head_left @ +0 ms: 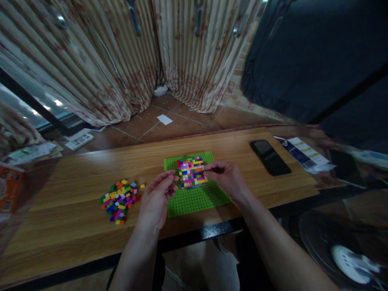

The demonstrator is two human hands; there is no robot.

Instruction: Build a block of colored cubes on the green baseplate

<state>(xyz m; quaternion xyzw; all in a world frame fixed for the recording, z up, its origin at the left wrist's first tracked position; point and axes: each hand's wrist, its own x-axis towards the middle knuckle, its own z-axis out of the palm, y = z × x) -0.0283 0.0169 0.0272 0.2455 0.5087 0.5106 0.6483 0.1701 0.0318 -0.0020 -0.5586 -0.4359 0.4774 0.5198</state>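
Note:
A green studded baseplate point(197, 201) lies on the wooden table. On its upper part sits a square block of multicoloured toy bricks point(193, 173), built up in rows. My right hand point(226, 176) reaches in from the right, thumb and forefinger pinched together at the block's right edge; whatever is between the fingertips is too small to make out. Just left of the block, my left hand point(159, 194) is held with curled fingers, thumb against forefinger, and what it holds is hidden. A loose pile of coloured bricks point(119, 202) lies left of my left hand.
A black phone point(270, 157) lies on the right of the table point(75, 173). Printed papers point(307, 153) are beyond the right end. Curtains point(194, 60) hang behind, and a white paper point(164, 119) is on the tiled floor. A fan point(348, 258) stands at lower right.

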